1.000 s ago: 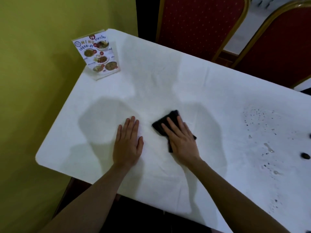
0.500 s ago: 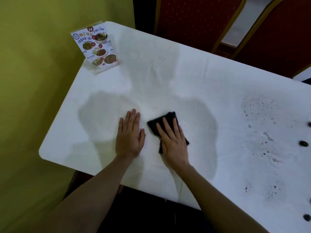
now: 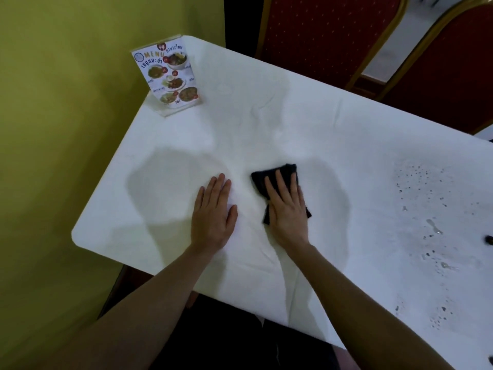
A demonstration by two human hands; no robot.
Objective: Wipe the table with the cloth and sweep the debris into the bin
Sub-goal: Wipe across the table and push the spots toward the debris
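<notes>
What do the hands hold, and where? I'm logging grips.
Nothing is gripped. The right hand presses flat on the black cloth's middle; the left hand lies flat on the table.

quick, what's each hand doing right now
Left hand: open, flat on the table, holding nothing.
Right hand: open, straight fingers pressing the black cloth onto the table.

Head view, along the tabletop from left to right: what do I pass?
Menu stand → left hand flat on the table → right hand pressing the black cloth → scattered dark debris specks → small dark lump at the right edge.
</notes>
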